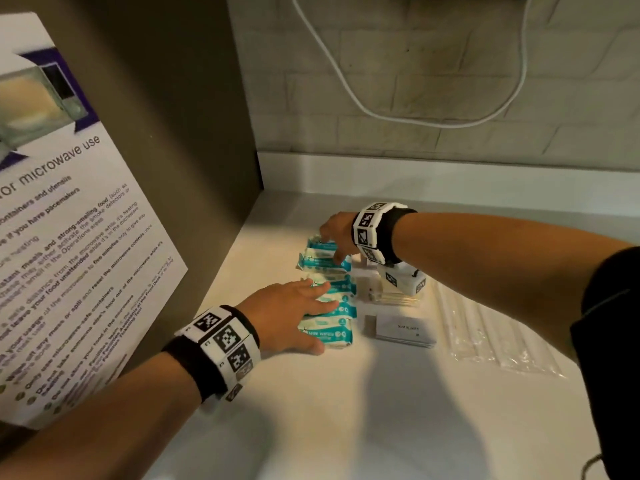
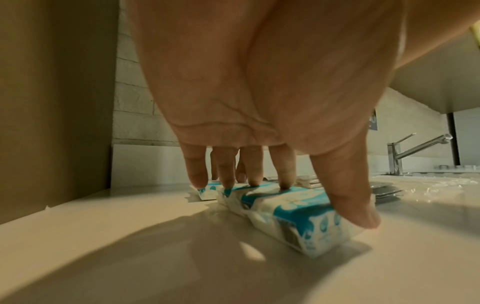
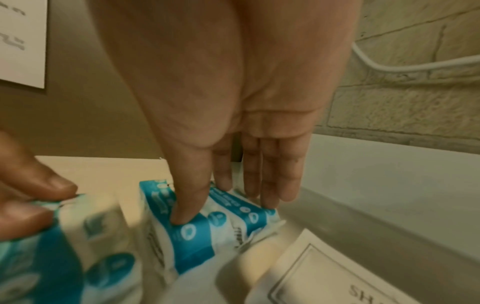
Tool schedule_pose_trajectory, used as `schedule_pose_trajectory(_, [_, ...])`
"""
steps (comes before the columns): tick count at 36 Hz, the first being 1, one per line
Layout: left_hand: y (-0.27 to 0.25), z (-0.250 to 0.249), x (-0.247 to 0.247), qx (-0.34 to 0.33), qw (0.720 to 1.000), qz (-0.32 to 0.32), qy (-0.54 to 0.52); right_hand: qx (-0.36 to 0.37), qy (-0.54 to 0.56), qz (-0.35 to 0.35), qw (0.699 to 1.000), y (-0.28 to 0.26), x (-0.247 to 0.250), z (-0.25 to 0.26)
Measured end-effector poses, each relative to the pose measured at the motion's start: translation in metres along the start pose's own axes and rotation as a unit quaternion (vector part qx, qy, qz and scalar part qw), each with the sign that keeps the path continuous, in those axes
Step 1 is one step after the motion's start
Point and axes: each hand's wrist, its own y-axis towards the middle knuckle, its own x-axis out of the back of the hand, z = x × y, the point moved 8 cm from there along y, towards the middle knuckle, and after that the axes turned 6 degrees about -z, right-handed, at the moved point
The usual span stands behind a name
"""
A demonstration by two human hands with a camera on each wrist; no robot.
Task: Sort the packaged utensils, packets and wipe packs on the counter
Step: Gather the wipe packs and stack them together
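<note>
A row of several white-and-teal wipe packs (image 1: 329,296) lies side by side on the pale counter (image 1: 381,410), close to the cabinet wall. My left hand (image 1: 311,317) lies flat over the near packs. In the left wrist view its straight fingers (image 2: 254,181) press the tops of the wipe packs (image 2: 298,218) and its thumb lies against the nearest one. My right hand (image 1: 330,247) reaches down onto the far end of the row. There its thumb presses one wipe pack (image 3: 192,242) and its straight fingers (image 3: 270,197) touch the farthest pack's edge.
Right of the row lie a stack of grey toothpaste packets (image 1: 405,332), a small box of thin sticks (image 1: 391,296) and clear-wrapped utensils (image 1: 495,334). A brown cabinet side (image 1: 194,133) with a microwave poster (image 1: 69,237) bounds the left. A white cable (image 1: 415,119) hangs on the brick wall.
</note>
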Motion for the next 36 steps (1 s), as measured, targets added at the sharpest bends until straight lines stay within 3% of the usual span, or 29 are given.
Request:
schedule_pose_trajectory(22, [-0.004, 0.010, 0.012, -0.008, 0.998, -0.053, -0.026, 0.038, 0.075, -0.025, 0.996, -0.016, -0.004, 0.009])
schedule_pose_trajectory(30, [-0.008, 0.023, 0.005, -0.005, 0.998, -0.037, -0.049, 0.042, 0.089, -0.020, 0.995, -0.015, -0.005, 0.013])
schedule_pose_trajectory(33, [-0.005, 0.029, 0.009, 0.032, 0.988, -0.033, -0.150, 0.028, 0.146, -0.027, 0.988, -0.016, 0.002, 0.005])
schedule_pose_trajectory(36, [0.004, 0.046, 0.025, 0.100, 0.933, -0.132, -0.320, 0.006, 0.180, -0.070, 0.981, -0.015, 0.014, -0.008])
